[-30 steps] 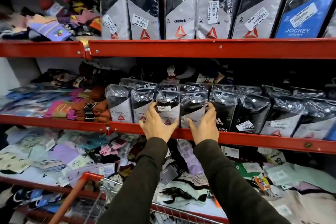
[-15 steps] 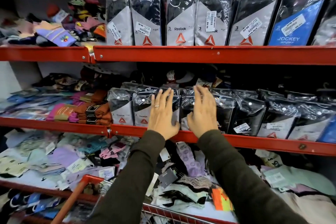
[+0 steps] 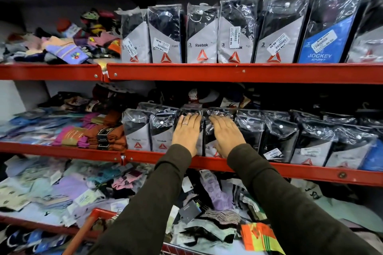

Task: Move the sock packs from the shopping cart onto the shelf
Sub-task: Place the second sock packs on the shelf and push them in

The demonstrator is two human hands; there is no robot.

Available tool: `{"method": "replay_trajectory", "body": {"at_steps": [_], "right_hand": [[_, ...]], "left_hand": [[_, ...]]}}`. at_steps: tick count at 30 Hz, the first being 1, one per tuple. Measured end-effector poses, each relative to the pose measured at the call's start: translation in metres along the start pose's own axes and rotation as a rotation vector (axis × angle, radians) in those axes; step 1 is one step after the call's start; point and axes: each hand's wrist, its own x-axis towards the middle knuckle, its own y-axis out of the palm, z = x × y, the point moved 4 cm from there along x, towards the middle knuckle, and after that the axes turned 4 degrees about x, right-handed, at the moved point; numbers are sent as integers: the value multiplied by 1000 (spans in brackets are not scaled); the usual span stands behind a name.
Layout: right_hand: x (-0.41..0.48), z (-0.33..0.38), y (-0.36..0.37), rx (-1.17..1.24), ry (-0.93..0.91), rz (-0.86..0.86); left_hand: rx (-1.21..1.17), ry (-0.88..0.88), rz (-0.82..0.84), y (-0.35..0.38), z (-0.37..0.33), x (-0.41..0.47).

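My left hand [image 3: 186,133] and right hand [image 3: 224,134] lie flat, fingers extended, gripping nothing, pressing the upright sock packs [image 3: 204,130] on the middle shelf [image 3: 269,168]; push unevenly and the slippery row could topple backward, or slide over the shelf's lip toward the shopping cart [image 3: 97,216] below.

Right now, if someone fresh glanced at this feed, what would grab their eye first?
Probably the two hands, left hand and right hand, laid flat against the Reebok sock packs standing along the middle red shelf. Next, the taller row of packs on the top shelf, ending in one blue Jockey pack. Below, loose socks lie jumbled behind the red cart handle.
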Motion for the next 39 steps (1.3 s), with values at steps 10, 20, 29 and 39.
{"method": "replay_trajectory", "body": {"at_steps": [10,20,29,39], "right_hand": [[-13,-24,-27,22,90,-66],[-60,-129,-48,-85,348,103],[-70,-162,-40,-60,192,181],[-74,-165,-38,-45,123,109]], "left_hand": [[50,-52,18,-21,-8,5],[-14,224,-47,-51,-120,52],[45,135,-7,-44,-168,60],[1,58,-36,-45,-167,54]]}}
